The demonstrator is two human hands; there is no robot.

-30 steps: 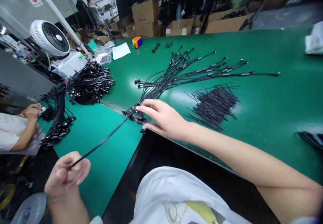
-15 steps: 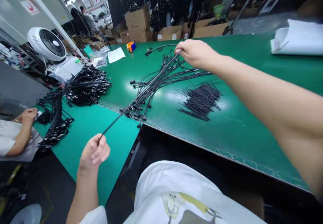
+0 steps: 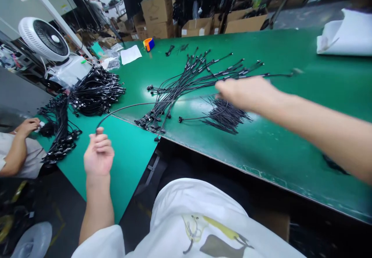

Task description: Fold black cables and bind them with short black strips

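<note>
Over the lighter green desk [image 3: 130,161], inside its slanting right edge, the left hand [image 3: 99,156] is closed on one end of a black cable [image 3: 130,105]. Across the seam, above the darker green table [image 3: 290,145], the right hand [image 3: 241,92] is blurred but appears closed on the same cable. Green surface stretches from the right forearm down to the table's near edge, and to the far right corner, where a white roll [image 3: 348,37] lies.

Thin and dark, the cable bows upward from the left hand, then runs nearly level, blurring toward the right. Below the right hand, a length ending in a dark connector [image 3: 180,119] crosses a pile of black strips [image 3: 228,123]. Fanned cables [image 3: 178,87] reach the seam corner.

Beyond the table's far edge stand stacked cartons [image 3: 158,11] and two open boxes; the right-hand box [image 3: 245,25] holds dark items, while the other's [image 3: 196,28] contents cannot be made out.
</note>
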